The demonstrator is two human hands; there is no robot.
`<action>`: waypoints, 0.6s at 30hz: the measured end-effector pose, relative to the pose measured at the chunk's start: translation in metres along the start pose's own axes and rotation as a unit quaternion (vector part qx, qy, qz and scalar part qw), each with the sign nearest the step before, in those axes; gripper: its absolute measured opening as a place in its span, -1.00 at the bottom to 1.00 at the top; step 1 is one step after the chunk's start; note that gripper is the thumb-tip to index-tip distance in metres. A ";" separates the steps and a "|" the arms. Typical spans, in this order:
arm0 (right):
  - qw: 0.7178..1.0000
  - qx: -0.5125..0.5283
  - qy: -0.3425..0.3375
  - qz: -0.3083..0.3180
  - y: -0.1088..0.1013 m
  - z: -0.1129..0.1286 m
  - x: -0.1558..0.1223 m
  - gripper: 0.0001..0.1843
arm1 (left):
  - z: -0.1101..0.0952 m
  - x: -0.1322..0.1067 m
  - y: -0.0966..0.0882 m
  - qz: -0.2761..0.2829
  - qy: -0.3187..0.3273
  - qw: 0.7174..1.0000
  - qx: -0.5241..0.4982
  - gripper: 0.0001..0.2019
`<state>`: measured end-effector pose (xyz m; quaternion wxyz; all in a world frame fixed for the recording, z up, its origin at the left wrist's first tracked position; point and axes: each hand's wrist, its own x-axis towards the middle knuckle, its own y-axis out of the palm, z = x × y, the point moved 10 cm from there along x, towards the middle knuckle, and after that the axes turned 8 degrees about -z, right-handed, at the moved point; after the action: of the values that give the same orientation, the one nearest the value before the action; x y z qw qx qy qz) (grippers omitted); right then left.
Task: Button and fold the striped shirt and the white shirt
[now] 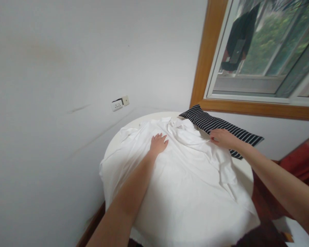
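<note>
Cloth (180, 185), white and creased, lies spread over a round white counter (244, 173), bunched into folds toward the far side and draping past the near edge. The left hand (159, 144) rests palm down on its upper middle, fingers spread apart and gripping nothing. The right hand (222, 138) is at the cloth's right side, fingers drawn together in a pinch on its edge. Just beyond that hand, partly behind it, lies a black striped fabric (206, 120), slanting along the far right rim. Behind the counter is a pale wall (67, 68) with a socket (117, 105) and a small plate (125, 100) next to it. At upper right, a wooden frame (208, 44) borders the window (267, 51); red fabric (302, 161) shows below.
</note>
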<state>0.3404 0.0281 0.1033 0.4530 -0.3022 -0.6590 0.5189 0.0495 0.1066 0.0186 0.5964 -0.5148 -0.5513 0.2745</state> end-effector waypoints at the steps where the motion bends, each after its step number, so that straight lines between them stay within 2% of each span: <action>1: 1.000 0.027 0.009 0.009 -0.008 0.001 0.001 -0.62 | 0.000 0.000 0.000 -0.001 -0.001 1.000 -0.002 -0.51; 3: 0.994 0.102 0.029 0.015 -0.029 0.009 0.001 -0.61 | 0.001 0.001 0.001 -0.002 0.000 1.000 -0.004 -0.51; 5: 0.981 0.192 0.029 0.007 -0.053 0.031 0.002 -0.57 | 0.001 0.001 0.001 -0.005 0.001 1.000 -0.006 -0.51; 8: 0.948 0.317 0.016 0.009 -0.078 0.084 0.001 -0.56 | 0.003 0.002 -0.001 -0.014 -0.006 1.000 -0.015 -0.53; 10: 0.927 0.374 -0.014 0.030 -0.081 0.131 -0.002 -0.59 | 0.006 0.003 -0.004 -0.020 -0.015 0.999 -0.029 -0.57; 12: 0.904 0.411 -0.056 0.099 -0.067 0.179 -0.009 -0.64 | 0.006 0.005 -0.008 -0.021 -0.015 0.999 -0.045 -0.62; 14: 0.861 0.432 -0.099 0.248 -0.035 0.220 -0.029 -0.62 | 0.005 0.006 -0.013 -0.023 -0.010 0.998 -0.062 -0.63; 16: 0.818 0.449 -0.098 0.346 -0.008 0.236 -0.044 -0.54 | 0.006 0.007 -0.017 -0.026 -0.015 0.997 -0.076 -0.61; 17: 0.810 0.459 -0.085 0.356 0.001 0.234 -0.045 -0.53 | 0.007 0.007 -0.019 -0.027 -0.023 0.996 -0.080 -0.59; 18: 0.815 0.467 -0.070 0.337 0.006 0.227 -0.040 -0.54 | 0.008 0.008 -0.020 -0.029 -0.031 0.996 -0.081 -0.58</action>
<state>0.1499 -0.0981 0.0747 0.2895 -0.2201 -0.2244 0.9041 0.0387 0.1097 0.0390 0.5434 -0.5365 -0.6045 0.2269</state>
